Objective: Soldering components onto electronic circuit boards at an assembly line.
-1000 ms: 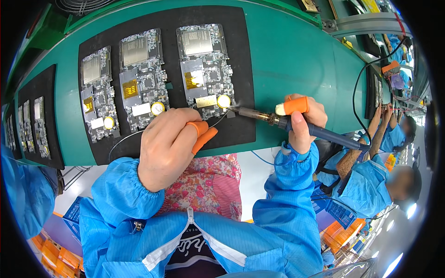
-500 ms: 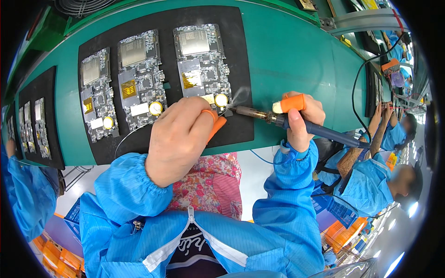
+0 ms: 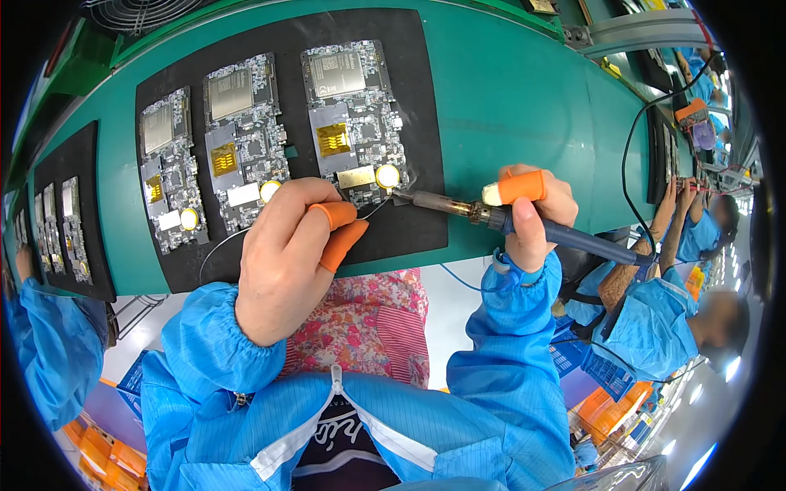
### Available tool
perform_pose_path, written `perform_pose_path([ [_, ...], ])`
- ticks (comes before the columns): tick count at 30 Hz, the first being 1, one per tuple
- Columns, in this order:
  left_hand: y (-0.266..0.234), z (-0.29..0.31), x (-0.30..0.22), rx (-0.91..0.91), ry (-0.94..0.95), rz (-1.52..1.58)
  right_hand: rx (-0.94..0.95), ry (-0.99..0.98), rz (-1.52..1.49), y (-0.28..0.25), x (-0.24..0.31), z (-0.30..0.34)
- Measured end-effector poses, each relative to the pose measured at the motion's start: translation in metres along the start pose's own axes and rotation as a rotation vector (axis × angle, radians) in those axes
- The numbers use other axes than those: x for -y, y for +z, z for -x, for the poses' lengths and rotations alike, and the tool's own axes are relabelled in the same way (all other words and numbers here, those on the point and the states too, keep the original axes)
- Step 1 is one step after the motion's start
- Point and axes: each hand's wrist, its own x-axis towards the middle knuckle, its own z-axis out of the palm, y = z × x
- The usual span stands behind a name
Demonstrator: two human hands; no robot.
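"Two hands occupied?"
"Yes: I see the right hand (image 3: 536, 225) clasping a soldering iron (image 3: 583, 240), the left hand (image 3: 285, 255) pinching thin wire (image 3: 376, 210)."
"Changed?"
"Left drew back leftward, baring the gold plate (image 3: 357, 177) on the circuit board (image 3: 368, 123), upper centre; feeding probably eased."

Electronics assembly workshop, as we read it. We list: one long green bench (image 3: 516, 123); black mats (image 3: 295, 114) bearing circuit boards (image 3: 356, 114) in rows; one corded soldering iron (image 3: 491, 215), its tip at a board; several orange finger covers (image 3: 524, 186); blue smocks (image 3: 508, 385), worn by the person (image 3: 393, 442) and, we note, by co-workers (image 3: 655, 327) on either side.
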Motion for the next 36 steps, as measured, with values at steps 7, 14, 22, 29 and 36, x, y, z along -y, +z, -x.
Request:
perform_pose_path([
  [7, 0.003, -0.004, 0.004, 0.016, 0.031, -0.001, 0.137, -0.052, 0.043, 0.0, -0.001, -0.006],
  [14, 0.006, -0.006, 0.003, 0.03, 0.029, -0.016, 0.133, -0.08, 0.025, 0.002, -0.003, -0.005],
  [22, 0.016, -0.013, 0.0, 0.094, 0.017, -0.066, 0.124, -0.071, 0.037, 0.002, -0.002, -0.006],
  [29, -0.015, -0.014, -0.003, -0.043, 0.086, -0.08, 0.113, -0.05, 0.021, 0.001, -0.005, -0.006],
  [36, -0.115, 0.058, 0.061, -0.418, -0.535, -0.36, -0.195, 0.147, -0.073, -0.015, -0.005, 0.014],
])
